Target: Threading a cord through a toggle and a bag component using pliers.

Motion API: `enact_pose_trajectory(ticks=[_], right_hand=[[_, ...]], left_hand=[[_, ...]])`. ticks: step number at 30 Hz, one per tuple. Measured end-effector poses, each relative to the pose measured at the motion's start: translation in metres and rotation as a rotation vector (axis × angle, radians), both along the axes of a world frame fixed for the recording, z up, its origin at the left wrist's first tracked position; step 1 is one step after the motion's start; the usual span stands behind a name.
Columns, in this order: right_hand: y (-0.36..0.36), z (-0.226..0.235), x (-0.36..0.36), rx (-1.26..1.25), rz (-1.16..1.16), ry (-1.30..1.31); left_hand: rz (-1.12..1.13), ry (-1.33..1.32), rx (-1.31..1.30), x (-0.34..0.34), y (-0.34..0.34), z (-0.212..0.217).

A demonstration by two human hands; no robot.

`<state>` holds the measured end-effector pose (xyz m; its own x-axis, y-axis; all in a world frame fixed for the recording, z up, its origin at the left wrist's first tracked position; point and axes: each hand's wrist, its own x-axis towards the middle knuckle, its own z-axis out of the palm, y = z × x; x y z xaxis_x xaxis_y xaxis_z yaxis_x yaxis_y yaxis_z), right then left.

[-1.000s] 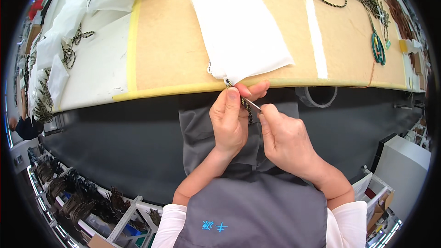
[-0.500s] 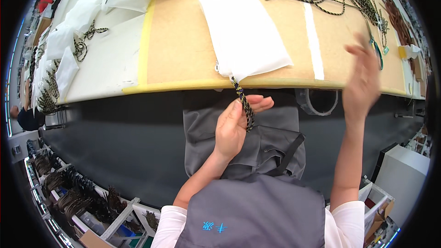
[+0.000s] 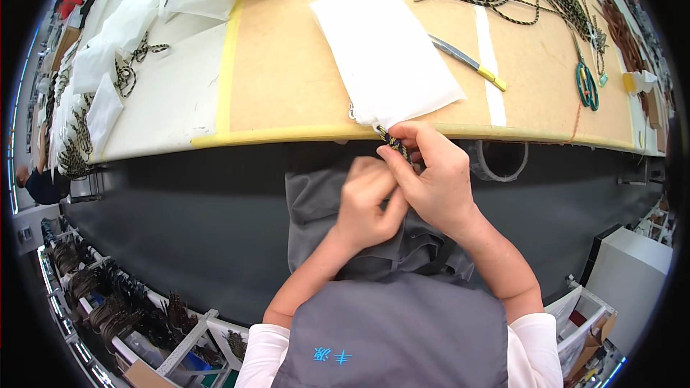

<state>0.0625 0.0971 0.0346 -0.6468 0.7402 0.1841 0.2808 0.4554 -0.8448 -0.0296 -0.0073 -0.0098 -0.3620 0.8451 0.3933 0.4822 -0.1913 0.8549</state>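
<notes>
one left hand (image 3: pixel 368 197), curled, blurred, its grip i cannot tell; one white bag (image 3: pixel 388 57) on the table (image 3: pixel 280 72); one patterned cord (image 3: pixel 393 142) at its near end, pinched by one right hand (image 3: pixel 440 176), back from the right; one yellow-ended tool (image 3: pixel 468 63), newly there.

I see a cord (image 3: pixel 389 139) in the right hand (image 3: pixel 437 167). Just past that hand, a bag (image 3: pixel 388 54) lies on the table (image 3: pixel 284 65). Farther off to the hand's right lie a tool (image 3: pixel 467 62), then scissors (image 3: pixel 588 86). More bags (image 3: pixel 131 23) lie far left of the left hand (image 3: pixel 368 201).
</notes>
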Motion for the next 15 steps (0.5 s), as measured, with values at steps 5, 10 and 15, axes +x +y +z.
enact_pose_trajectory(ticks=[5,10,15], right_hand=[[0.009,0.003,0.017,-0.079,0.017,0.036],[0.011,0.01,0.032,-0.06,-0.02,-0.001],[0.023,0.007,0.043,0.107,0.043,-0.005]], left_hand=[[0.249,0.362,0.052,-0.032,0.008,0.023],[-0.033,0.514,-0.043,-0.053,0.034,0.037],[-0.13,0.481,-0.008,-0.052,0.044,0.042]])
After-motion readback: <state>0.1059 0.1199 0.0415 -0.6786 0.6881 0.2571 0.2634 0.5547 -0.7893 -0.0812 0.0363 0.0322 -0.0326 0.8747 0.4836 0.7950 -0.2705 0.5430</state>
